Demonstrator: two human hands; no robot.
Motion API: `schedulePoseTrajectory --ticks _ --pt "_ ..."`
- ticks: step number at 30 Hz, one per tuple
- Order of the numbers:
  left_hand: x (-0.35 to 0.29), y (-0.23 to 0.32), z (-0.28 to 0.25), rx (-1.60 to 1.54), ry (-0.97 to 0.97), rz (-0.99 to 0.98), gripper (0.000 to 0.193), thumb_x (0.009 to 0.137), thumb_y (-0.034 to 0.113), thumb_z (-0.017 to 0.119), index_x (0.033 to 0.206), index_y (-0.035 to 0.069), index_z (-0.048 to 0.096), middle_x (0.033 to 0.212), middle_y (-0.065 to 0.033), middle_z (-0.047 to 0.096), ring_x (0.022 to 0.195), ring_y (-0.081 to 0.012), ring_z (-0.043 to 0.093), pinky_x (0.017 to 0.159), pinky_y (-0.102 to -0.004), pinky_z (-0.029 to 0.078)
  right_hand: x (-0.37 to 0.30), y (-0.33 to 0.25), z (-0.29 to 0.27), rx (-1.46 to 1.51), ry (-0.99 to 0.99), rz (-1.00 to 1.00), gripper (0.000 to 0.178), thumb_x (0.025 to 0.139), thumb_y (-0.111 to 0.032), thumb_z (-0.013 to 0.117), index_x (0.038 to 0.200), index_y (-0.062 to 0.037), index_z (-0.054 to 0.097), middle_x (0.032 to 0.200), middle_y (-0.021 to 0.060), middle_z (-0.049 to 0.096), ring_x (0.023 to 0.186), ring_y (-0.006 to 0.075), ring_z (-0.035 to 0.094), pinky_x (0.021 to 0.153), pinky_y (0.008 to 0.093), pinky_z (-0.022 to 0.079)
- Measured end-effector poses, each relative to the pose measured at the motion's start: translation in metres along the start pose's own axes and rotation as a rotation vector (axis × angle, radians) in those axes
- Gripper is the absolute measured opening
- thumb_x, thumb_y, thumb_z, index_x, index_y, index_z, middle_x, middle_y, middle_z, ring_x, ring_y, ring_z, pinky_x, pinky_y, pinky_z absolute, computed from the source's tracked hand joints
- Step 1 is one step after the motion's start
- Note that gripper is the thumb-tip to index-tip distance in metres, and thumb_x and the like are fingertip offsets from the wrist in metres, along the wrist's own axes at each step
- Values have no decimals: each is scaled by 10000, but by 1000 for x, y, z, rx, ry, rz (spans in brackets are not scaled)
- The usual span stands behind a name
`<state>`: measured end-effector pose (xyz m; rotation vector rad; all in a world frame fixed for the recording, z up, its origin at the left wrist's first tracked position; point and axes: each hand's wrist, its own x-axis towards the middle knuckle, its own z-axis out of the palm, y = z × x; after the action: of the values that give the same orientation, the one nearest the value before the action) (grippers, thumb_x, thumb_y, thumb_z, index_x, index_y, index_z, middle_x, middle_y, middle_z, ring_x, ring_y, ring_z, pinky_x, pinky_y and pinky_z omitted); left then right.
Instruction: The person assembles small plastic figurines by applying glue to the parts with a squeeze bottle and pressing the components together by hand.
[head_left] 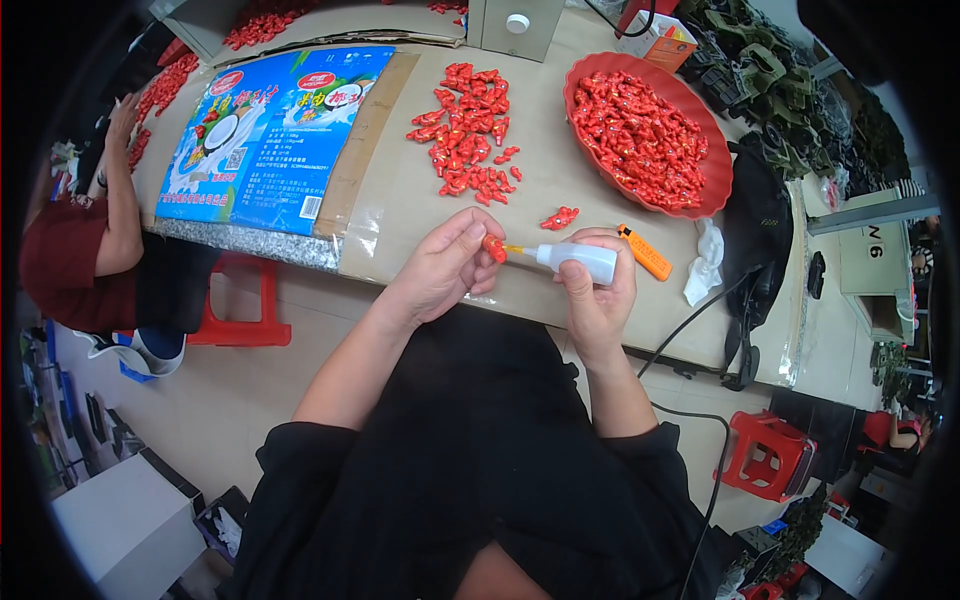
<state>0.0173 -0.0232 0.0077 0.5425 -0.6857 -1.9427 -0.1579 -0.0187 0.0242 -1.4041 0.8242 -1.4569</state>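
Observation:
My left hand (443,268) pinches a small red plastic piece (494,247) between thumb and fingers, just above the table's front edge. My right hand (597,296) grips a small white squeeze bottle (578,261) lying sideways, its yellow nozzle touching the red piece. A pair of red pieces (559,217) lies on the table just beyond my hands. Farther back a loose pile of red pieces (467,133) is spread on the tabletop. A red bowl (718,180) heaped with more red pieces stands at the right.
An orange lighter (646,254) and crumpled white tissue (704,262) lie right of my hands. A flattened blue printed bag (268,135) covers the table's left. Another person (85,235) sits at the left end. Red stools (242,300) (768,452) stand on the floor. A black cable (690,320) hangs over the edge.

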Motion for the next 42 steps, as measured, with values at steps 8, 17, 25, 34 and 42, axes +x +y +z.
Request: schedulePoseTrajectory --ticks 8,17,25,34,42 --pt "-1 2 -4 -59 -8 -8 171 914 192 374 928 42 455 731 -34 479 584 -98 406 506 -229 346 5 -4 -10 423 201 206 265 775 -29 589 984 -5 428 916 88 506 733 144 537 683 259 441" --pt "1 4 -7 -204 -58 -23 205 911 201 359 960 35 468 789 -36 505 606 -123 431 511 -247 355 -3 6 -39 -401 261 130 337 723 2 619 996 15 421 930 89 508 874 136 512 784 266 415" --pt "-13 1 -7 -234 -18 -9 180 891 178 423 997 39 463 789 -34 510 621 -123 452 525 -256 383 -9 -11 -24 -964 358 -392 330 693 -1 647 964 13 459 884 108 523 779 194 537 707 287 432" --pt "-20 -6 -9 -202 -56 42 191 888 205 438 1003 55 463 747 -27 491 614 -113 448 529 -253 380 40 11 41 -939 -128 -48 145 757 -46 556 881 27 536 842 171 519 754 355 544 649 394 443" --pt "-22 -8 -8 -186 -41 65 206 883 216 442 994 43 450 731 -33 481 608 -119 443 513 -248 376 42 1 42 -483 -166 412 112 800 -63 544 855 29 511 787 131 540 603 188 575 536 292 470"
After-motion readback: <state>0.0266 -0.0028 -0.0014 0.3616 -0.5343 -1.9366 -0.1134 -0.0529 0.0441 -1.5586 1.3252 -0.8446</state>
